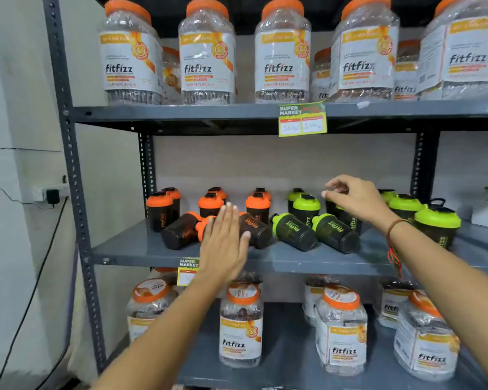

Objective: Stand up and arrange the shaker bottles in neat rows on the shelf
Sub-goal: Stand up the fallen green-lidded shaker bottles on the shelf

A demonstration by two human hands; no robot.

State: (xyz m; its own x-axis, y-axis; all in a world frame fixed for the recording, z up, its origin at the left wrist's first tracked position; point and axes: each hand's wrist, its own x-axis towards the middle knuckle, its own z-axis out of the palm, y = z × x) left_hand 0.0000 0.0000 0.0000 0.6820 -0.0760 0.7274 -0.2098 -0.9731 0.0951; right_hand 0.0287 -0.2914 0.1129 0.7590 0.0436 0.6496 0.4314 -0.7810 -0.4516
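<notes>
A person is facing a grey metal shelf point(141, 249) whose middle level is carrying dark plastic shaker bottles with orange or green lids. Along the back, orange-lidded bottles point(159, 211) are standing upright on the left and green-lidded ones point(306, 208) on the right. In front, four bottles are lying on their sides: two orange-lidded point(181, 232) and two green-lidded point(293, 230).

The left hand point(223, 240) is reaching in with its fingers spread flat, hovering over the fallen orange-lidded pair and gripping nothing. The right hand point(355, 201) is hanging above the upright green-lidded bottles with its fingertips pinched loosely together; whether it is touching a lid is unclear.

The work appears to be at its start. The next move probably calls for closing the left hand around one toppled bottle, tipping it upright and lining it up with the row behind.
</notes>
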